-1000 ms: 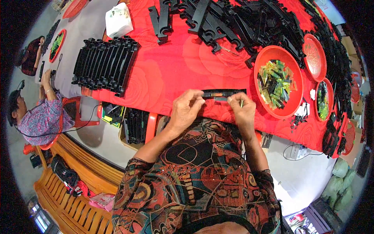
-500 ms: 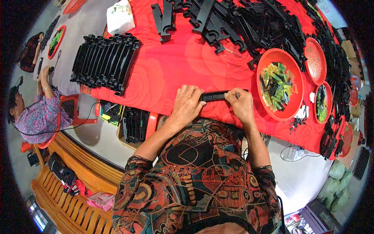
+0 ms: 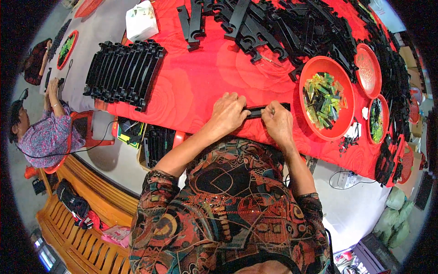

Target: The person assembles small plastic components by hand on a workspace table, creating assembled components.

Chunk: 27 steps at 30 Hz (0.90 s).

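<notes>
A long black plastic piece (image 3: pixel 255 111) lies near the front edge of the red-covered table (image 3: pixel 191 100). My left hand (image 3: pixel 228 113) is closed round its left part, hiding that end. Toward the other end, my right hand (image 3: pixel 277 119) has its fingers curled in a pinch against the piece's upper side. Whether a small part sits between those fingertips cannot be made out. Just right of my right hand stands a red bowl (image 3: pixel 326 132) with several small yellow-green, clear and black strips (image 3: pixel 325 98) in it.
A row of black pieces (image 3: pixel 123 73) stands at the left, below a white tissue pack (image 3: pixel 141 20). A heap of black pieces (image 3: pixel 283 32) covers the far side. Two smaller red bowls (image 3: pixel 368 68) sit at the right. Another person (image 3: pixel 48 134) works at the far left, near a wooden bench (image 3: pixel 86 228).
My left hand has slid rightward along the black piece, closer to my right hand. My right hand's fingers have curled down more and shifted slightly left.
</notes>
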Each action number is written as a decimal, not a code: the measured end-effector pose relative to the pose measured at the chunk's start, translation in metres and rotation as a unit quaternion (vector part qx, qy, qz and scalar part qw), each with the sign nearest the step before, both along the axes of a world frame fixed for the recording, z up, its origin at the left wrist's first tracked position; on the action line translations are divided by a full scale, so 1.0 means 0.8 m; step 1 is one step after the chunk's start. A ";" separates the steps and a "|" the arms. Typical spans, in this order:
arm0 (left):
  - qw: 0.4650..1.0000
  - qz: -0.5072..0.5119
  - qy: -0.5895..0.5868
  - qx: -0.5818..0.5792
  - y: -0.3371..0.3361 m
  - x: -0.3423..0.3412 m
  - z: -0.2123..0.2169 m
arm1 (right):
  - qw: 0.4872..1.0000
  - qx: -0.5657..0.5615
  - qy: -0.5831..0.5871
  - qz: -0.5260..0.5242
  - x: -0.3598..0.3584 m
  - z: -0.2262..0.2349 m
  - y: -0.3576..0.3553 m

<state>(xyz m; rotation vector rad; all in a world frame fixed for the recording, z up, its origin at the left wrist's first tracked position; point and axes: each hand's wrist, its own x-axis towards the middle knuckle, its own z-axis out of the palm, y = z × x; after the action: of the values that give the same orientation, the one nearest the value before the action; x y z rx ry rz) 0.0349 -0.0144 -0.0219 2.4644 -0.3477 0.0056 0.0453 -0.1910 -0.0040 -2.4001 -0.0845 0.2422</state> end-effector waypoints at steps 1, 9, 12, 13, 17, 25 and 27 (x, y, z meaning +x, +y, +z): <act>1.000 0.005 0.025 0.018 -0.003 0.003 0.003 | 1.000 0.001 -0.002 0.000 0.000 0.000 0.000; 0.994 0.014 0.111 0.021 -0.005 0.020 0.008 | 1.000 0.024 -0.016 0.001 0.003 -0.006 -0.002; 0.991 0.015 0.135 -0.015 -0.006 0.023 0.012 | 0.999 0.045 -0.013 -0.017 0.002 -0.012 -0.002; 0.988 0.026 0.150 -0.018 -0.008 0.024 0.013 | 0.999 0.046 -0.014 -0.017 0.002 -0.013 -0.002; 0.983 0.050 0.176 -0.015 -0.010 0.025 0.013 | 0.999 0.032 -0.025 -0.024 0.003 -0.020 -0.001; 0.980 0.084 0.181 0.016 -0.017 0.025 0.011 | 0.993 0.109 -0.041 -0.038 -0.005 -0.024 -0.001; 0.978 0.086 0.187 0.017 -0.019 0.026 0.014 | 0.988 0.142 -0.031 -0.047 -0.006 -0.021 -0.002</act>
<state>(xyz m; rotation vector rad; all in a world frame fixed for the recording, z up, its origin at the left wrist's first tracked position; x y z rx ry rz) 0.0554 -0.0293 -0.0110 2.4538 0.0295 -0.3879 0.0406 -0.1923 -0.0207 -2.1222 -0.0313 0.1026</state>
